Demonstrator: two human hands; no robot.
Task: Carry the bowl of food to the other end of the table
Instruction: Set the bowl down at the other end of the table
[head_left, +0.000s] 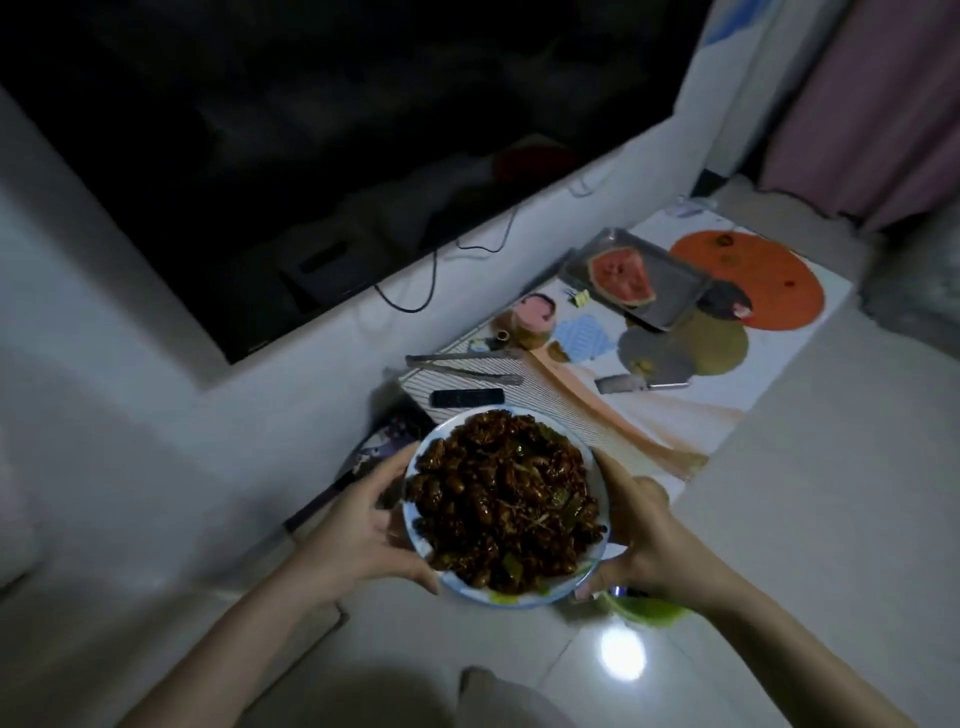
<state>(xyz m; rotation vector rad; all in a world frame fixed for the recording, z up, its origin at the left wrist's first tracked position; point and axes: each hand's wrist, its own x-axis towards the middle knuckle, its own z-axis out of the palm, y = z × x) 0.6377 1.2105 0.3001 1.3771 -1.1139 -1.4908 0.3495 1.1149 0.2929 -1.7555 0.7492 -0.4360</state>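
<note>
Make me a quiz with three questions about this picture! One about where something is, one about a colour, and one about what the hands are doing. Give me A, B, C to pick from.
1. Where is the watermelon?
A. On the metal tray
B. In the bowl
C. On the floor

2. What colour is the big round mat at the far end of the table?
A. Blue
B. Orange
C. Black

3. What are the hands doing?
A. Resting flat on the table
B. Picking up the tongs
C. Holding the bowl

Answers:
1. A, the slice lies on the tray.
2. B, the mat beside the tray is orange.
3. C, the left hand and right hand grip the bowl from either side.
</note>
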